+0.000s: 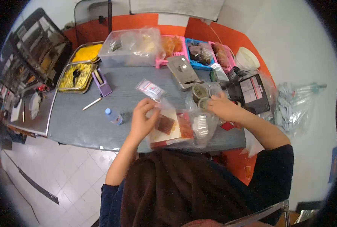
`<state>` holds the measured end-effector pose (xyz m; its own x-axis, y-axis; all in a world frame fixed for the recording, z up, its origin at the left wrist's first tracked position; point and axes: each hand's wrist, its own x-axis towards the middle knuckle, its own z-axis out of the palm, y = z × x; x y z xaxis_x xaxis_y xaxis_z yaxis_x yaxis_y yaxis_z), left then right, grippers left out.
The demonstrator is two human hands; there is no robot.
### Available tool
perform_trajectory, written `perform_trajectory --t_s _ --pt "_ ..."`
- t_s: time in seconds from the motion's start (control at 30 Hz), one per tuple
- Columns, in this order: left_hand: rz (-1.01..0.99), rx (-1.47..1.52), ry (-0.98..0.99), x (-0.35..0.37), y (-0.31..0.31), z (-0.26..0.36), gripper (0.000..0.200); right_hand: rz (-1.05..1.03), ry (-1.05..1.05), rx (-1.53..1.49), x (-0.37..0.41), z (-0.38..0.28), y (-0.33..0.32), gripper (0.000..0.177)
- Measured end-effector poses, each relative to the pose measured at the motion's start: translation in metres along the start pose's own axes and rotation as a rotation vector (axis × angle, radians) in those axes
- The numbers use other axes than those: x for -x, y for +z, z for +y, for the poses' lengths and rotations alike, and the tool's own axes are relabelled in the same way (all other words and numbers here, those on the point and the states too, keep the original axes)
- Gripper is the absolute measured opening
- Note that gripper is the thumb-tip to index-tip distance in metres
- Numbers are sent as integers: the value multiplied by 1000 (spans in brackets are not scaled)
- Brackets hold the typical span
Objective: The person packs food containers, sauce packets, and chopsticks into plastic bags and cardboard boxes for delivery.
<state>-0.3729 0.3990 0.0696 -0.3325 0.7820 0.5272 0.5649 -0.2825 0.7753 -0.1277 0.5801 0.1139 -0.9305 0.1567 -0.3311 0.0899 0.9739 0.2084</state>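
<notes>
My left hand (142,118) is over the left edge of a pale board (171,139), its fingers curled near a clear plastic bag; whether they grip it is too blurred to tell. On the board lies a brown-red sachet (165,124), with an orange-red packet (184,125) beside it. Further right is a clear bag with white contents (200,126). My right hand (222,107) reaches to a small round tub (203,103), its fingertips at the rim. Another tub with dark green contents (200,91) stands just behind. A labelled plastic sachet (152,88) lies beyond my left hand.
A small bottle (114,116), a white marker (92,104) and a purple tape dispenser (102,83) are on the left. Trays of yellow food (76,76), a large clear bin (130,48) and a metal lid (182,71) stand behind. A black device (254,93) is right.
</notes>
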Motion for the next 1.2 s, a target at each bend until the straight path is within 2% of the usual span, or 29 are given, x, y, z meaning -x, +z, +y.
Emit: perform_trajectory --t_s 0.03,0.07,0.1,0.13,0.2,0.27,0.33,0.4,0.43,0.5,0.53,0.6,0.63,0.7,0.73,0.8,0.83,0.9,0.93,1.0,1.03,1.1,1.13,1.2 --pt "26 -22 35 1 -3 5 16 4 18 -10 7 -1 1 33" --pt "4 -23 47 1 -6 13 16 118 20 -63 12 -3 -1 25" --pt "-10 9 -2 2 -11 22 14 236 24 -111 17 -5 -5 19" --pt "-20 38 -52 3 -14 27 13 248 42 -116 21 -7 -12 19" --pt "-65 123 -22 7 -18 27 16 609 64 -286 29 -13 -28 13" --pt "-12 667 -482 11 -21 35 12 697 122 -397 35 -22 -36 17" --pt "-22 770 -535 11 -23 33 12 787 171 -503 40 -29 -31 21" --pt "83 478 -246 7 -22 43 15 852 267 -704 38 -35 -16 25" --pt "76 476 -242 4 -20 53 15 858 272 -704 37 -36 -12 25" --pt "141 -481 408 3 -7 77 20 939 308 -896 34 -43 -6 27" --pt "133 -480 407 2 2 78 20 939 315 -901 33 -46 -4 27" --pt "-453 -453 732 0 22 70 27 1030 291 -932 31 -51 -1 31" --pt "-458 -452 737 4 28 66 27 1035 296 -933 31 -52 1 31" --pt "-782 -606 240 11 38 59 24 1047 305 -1002 32 -54 5 31" --pt "-787 -610 249 9 38 60 24 1057 310 -1002 29 -54 11 31" --pt "-742 -670 115 9 35 62 23 1089 291 -1173 22 -58 26 32" --pt "-749 -672 113 11 38 62 23 1090 293 -1180 20 -61 28 32" --pt "-654 -855 -7 16 46 58 28 1071 265 -1272 14 -67 30 32" --pt "-657 -861 -9 20 50 50 28 1074 263 -1279 13 -70 31 32" --pt "-504 -912 82 24 60 31 23 1124 270 -1236 13 -71 30 27" --pt "-498 -917 84 23 60 30 23 1129 264 -1232 14 -72 30 27" --pt "-460 -709 -72 20 55 27 22 1169 320 -1284 17 -74 35 25" --pt "-457 -713 -72 20 54 22 22 1171 315 -1285 16 -76 38 25" --pt "-478 -513 -124 19 55 12 21 1293 251 -1423 13 -78 42 24"
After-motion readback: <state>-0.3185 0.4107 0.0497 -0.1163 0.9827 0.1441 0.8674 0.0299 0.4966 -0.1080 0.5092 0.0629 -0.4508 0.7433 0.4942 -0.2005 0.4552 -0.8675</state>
